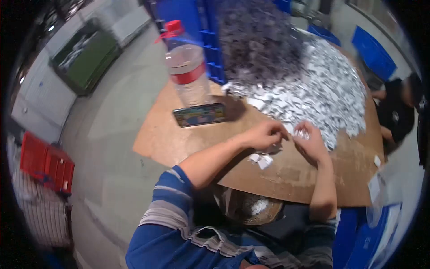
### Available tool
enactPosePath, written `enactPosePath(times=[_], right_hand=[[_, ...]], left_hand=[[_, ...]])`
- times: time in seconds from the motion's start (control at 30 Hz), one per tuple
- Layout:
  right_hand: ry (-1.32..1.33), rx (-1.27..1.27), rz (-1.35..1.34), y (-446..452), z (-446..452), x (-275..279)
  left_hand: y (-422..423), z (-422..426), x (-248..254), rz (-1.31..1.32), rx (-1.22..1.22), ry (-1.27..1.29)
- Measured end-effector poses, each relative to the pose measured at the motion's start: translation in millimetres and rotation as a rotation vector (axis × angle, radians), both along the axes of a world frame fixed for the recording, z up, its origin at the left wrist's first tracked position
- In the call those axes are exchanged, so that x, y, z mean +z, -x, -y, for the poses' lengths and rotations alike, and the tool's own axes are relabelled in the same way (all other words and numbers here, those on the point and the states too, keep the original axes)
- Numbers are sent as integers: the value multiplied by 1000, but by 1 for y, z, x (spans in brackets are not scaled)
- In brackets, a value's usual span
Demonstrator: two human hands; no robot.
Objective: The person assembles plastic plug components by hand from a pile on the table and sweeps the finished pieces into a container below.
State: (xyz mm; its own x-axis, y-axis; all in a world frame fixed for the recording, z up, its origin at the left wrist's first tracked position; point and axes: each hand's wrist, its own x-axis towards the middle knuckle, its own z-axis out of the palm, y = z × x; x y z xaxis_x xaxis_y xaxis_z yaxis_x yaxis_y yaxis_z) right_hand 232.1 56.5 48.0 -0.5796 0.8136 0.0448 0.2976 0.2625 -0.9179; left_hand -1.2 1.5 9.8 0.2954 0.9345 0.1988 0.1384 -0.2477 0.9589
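The right hand (309, 140) was curled, its thumb and fingers closed around small shiny pieces (302, 134) that looked silvery and partly see-through; their exact number and shape were too small to tell. Just beside it, the left hand (267, 136) had its fingers bent inward and pointed towards the right hand; whether they gripped anything could not be told. Both hands were above the near part of a brown cardboard sheet (179, 143), at the near edge of the pile.

Below the left hand lay a few loose white pieces (262, 160), flat-sided and pale, set close together on the cardboard. Beyond the hands spread a broad pile (331, 85) of small silvery-white pieces, thin and angular, overlapping at many angles, some catching the light brightly. Its far part by the blue crate (209, 40) looked dark grey and blurred.

To the left of the pile, a phone (200, 115) leaned on its long edge, its screen lit with a colourful picture, against a clear plastic bottle (186, 67) with a red cap and red label. Under the near edge of the cardboard, an open container (242, 208) held white bits. At the right, another person (396, 112) in dark clothing was beside the cardboard's edge. A green bin (87, 62) and a red crate (47, 163) stood well apart on the left.
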Motion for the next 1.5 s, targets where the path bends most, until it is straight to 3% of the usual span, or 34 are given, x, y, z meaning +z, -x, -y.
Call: enactPosePath(times=[0.03,0.07,0.13,0.23,0.3,0.33,0.47,0.63,0.8,1.0,1.13,1.17,1.3,1.5], right_hand=[[434,-130,-119,-2,4,18],[488,-175,-399,1,3,19],[606,-208,-689,-2,-6,20],[634,-142,-824,-10,-14,12],[459,-179,-456,-11,-17,10],[454,-180,-455,-11,-18,7],[-597,-219,363,-10,-9,-8],[-291,-48,345,6,5,2],[-180,6,312,6,1,1],[-208,10,311,-12,-7,6],[-184,231,399,-12,-5,8],[-185,232,398,-10,-3,7],[-216,199,414,13,9,-1],[-155,104,251,10,0,-10]], left_hand=[[-3,-3,-10,58,26,-12],[-3,-2,-10,27,73,-60],[-4,-3,-7,-249,272,-113],[-5,-4,-8,-344,368,-295],[-7,-1,-3,-538,336,-414],[-5,-2,-3,-534,336,-418],[0,-6,-11,-623,124,-431],[-7,3,3,-479,292,-270],[-1,0,7,-629,135,-206],[-2,4,8,-551,225,-59],[1,4,15,-521,204,-32],[0,4,13,-522,206,-32],[-10,1,2,-303,182,-533],[-1,3,3,-520,213,-278]])
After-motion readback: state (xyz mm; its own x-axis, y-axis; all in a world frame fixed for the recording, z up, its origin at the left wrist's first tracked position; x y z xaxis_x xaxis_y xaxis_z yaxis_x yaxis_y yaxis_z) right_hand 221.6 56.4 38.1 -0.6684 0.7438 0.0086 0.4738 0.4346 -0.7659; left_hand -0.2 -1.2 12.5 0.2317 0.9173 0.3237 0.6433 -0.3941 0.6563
